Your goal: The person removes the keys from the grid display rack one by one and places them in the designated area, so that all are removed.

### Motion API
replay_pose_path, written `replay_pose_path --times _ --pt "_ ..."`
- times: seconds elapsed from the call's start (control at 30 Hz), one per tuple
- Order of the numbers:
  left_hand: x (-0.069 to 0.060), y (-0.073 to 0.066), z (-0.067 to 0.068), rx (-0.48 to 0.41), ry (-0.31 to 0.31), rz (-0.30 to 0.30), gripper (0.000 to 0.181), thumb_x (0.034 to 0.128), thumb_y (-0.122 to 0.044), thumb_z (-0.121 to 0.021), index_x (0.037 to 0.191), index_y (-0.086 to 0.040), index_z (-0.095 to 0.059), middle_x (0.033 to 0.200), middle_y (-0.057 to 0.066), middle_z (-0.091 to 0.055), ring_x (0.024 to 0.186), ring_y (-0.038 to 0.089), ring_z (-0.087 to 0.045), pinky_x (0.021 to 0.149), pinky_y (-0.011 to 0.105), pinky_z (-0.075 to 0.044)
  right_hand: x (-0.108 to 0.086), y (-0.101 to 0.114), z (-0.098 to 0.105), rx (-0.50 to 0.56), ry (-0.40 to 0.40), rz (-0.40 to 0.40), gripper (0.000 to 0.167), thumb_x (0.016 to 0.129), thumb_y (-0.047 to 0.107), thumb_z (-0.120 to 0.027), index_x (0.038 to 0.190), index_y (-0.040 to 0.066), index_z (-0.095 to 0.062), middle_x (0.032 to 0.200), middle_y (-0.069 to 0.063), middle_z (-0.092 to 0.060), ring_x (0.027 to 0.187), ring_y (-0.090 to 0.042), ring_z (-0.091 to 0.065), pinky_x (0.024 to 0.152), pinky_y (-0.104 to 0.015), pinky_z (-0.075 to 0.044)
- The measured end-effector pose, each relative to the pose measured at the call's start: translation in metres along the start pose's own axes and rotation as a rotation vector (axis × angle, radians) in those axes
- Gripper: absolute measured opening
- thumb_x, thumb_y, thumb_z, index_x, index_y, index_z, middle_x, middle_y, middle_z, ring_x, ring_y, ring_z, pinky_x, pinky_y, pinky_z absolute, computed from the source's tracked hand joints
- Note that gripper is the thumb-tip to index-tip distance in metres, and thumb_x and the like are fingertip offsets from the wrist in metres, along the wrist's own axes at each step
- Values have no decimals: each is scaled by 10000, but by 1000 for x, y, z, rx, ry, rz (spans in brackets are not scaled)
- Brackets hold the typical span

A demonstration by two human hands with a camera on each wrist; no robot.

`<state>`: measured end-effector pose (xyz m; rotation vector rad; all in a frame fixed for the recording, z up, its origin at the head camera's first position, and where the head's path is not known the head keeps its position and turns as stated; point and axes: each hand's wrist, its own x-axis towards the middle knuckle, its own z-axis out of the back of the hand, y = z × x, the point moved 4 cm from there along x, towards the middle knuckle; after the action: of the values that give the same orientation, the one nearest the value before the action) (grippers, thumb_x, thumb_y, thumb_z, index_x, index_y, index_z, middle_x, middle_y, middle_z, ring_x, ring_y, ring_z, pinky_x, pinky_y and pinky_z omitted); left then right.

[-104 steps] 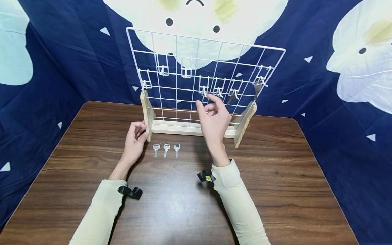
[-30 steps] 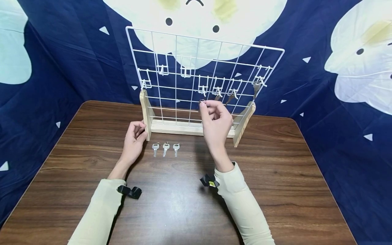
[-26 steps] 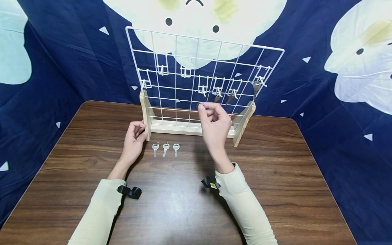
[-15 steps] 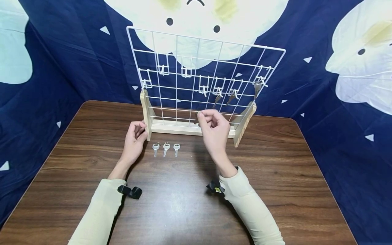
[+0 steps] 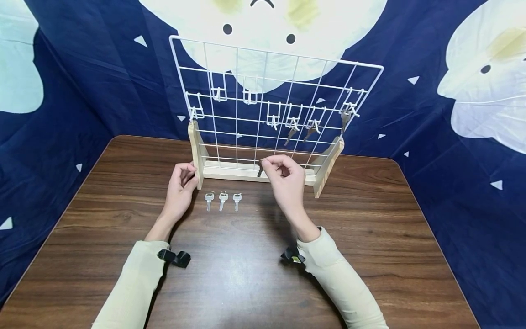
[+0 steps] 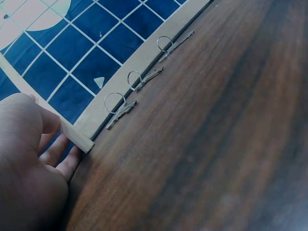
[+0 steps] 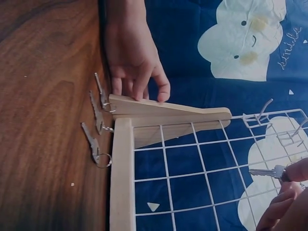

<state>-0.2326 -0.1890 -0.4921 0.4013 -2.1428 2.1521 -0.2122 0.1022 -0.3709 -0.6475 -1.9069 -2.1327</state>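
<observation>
My right hand [image 5: 287, 183] pinches a metal key [image 5: 260, 170] in front of the lower part of a white wire grid rack [image 5: 237, 119]; in the right wrist view the key [image 7: 269, 172] points away from the fingertips. Above it, a white hook [image 5: 273, 120] bears no key. Keys hang on other hooks to the right: one key [image 5: 291, 134], another key [image 5: 311, 131] and a third key [image 5: 345, 121]. Fingertips of my left hand [image 5: 179, 189] rest on the outer side of the rack's left wooden support [image 5: 196, 151].
Three keys lie in a row on the wooden table [image 5: 370, 256] before the rack: left key [image 5: 209, 201], middle key [image 5: 223, 201] and right key [image 5: 237, 201]. Bare hooks also hang on the rack's left half. A dark blue curtain [image 5: 102, 68] stands behind.
My right hand has moved from the hook downward and toward me, and a key now shows in its fingers. The left hand and the keys on the table have not moved.
</observation>
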Motion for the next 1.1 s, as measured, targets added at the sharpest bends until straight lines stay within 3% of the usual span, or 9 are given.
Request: replay_pose_path --times 0.23,0.47,0.63,0.83,0.97,1.1 --pt "0 0 -1 3 -1 1 227 1072 185 -474 1281 173 -386 1583 288 -504 1361 65 -532 1251 299 -437 -2 -9 1 17 24 -50 113 957 32 -795 980 -79 -791 768 133 -671 592 -14 -501 546 -151 -375" --pt "0 0 0 10 -1 10 227 1075 179 -477 1284 167 -386 1584 272 -506 1362 72 -532 1167 192 -463 -6 -19 3 43 52 -94 110 970 7 -780 983 -101 -777 733 125 -654 548 -6 -459 515 -153 -345" --pt "0 -1 0 8 0 5 226 1076 178 -478 1282 167 -387 1590 278 -503 1367 77 -533 1153 183 -466 -9 -29 0 78 82 -133 103 976 -10 -772 1001 -110 -763 693 105 -625 516 -13 -446 487 -156 -330" --pt "1 -1 0 9 1 2 225 1077 173 -480 1282 167 -387 1585 278 -505 1377 73 -526 1253 310 -437 -12 -39 -4 91 97 -158 93 970 -18 -775 990 -108 -763 718 -2 -674 505 -28 -478 479 -160 -374" --pt "1 -1 -1 6 0 1 227 1075 177 -478 1283 169 -385 1561 269 -514 1379 64 -523 1306 425 -398 -14 -45 -6 87 118 -180 68 967 -23 -777 976 -90 -773 683 19 -654 501 -40 -482 476 -160 -380" --pt "0 0 0 6 -4 1 229 1071 184 -475 1280 171 -384 1560 269 -514 1367 57 -526 1288 381 -417 -15 -50 -9 83 150 -209 54 971 -33 -768 972 -87 -772 688 69 -641 508 -45 -489 481 -155 -391"
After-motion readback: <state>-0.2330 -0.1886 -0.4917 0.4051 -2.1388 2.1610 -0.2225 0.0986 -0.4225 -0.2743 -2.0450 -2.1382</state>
